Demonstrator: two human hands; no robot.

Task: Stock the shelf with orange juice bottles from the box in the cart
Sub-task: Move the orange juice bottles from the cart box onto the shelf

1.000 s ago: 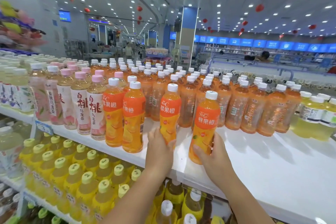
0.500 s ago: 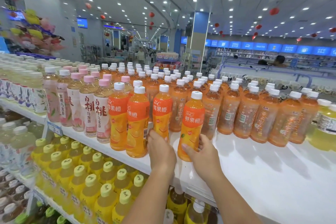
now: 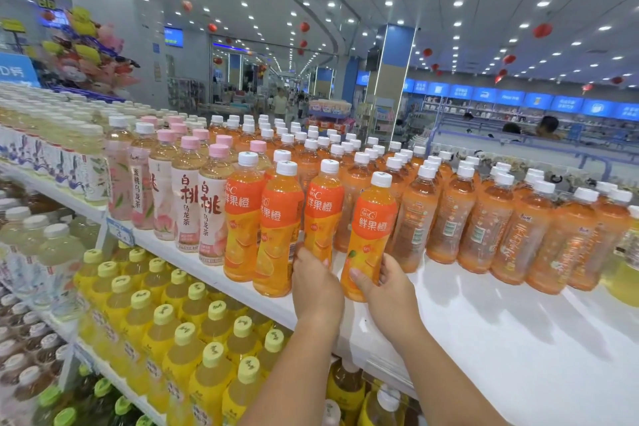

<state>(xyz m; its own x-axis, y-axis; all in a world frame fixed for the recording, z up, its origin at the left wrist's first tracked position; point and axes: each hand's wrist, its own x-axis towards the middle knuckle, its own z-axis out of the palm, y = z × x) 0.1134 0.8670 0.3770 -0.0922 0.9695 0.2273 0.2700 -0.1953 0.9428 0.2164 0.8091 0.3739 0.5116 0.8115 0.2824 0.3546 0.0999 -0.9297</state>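
- Two orange juice bottles, the left-hand bottle [image 3: 323, 207] and the right-hand bottle [image 3: 371, 235], are held one per hand at the front edge of the top shelf [image 3: 518, 339].
- Hazard, left: the left-hand bottle stands just beside the stocked orange juice bottles [image 3: 278, 228]. A sideways nudge on release could tip these toward the peach oolong tea bottles [image 3: 207, 214] or over the front edge.
- Hazard, centre: pushing either held bottle back too hard could knock the rows of orange tea bottles [image 3: 484, 228] behind.
- Hazard, right: the right-hand bottle leans slightly, with its base near the front edge. Released before the base sits flat, it could fall onto the yellow-capped bottles [image 3: 193, 332] on the tier below.
- Left hand [image 3: 316, 284]: curled round the lower body of the left-hand bottle, with the back of the hand toward the camera. Contact between base and shelf is hidden by the hand.
- Right hand [image 3: 383, 287]: thumb on the front of the right-hand bottle, fingers wrapped round its lower right side.
- Box and cart: not in view.
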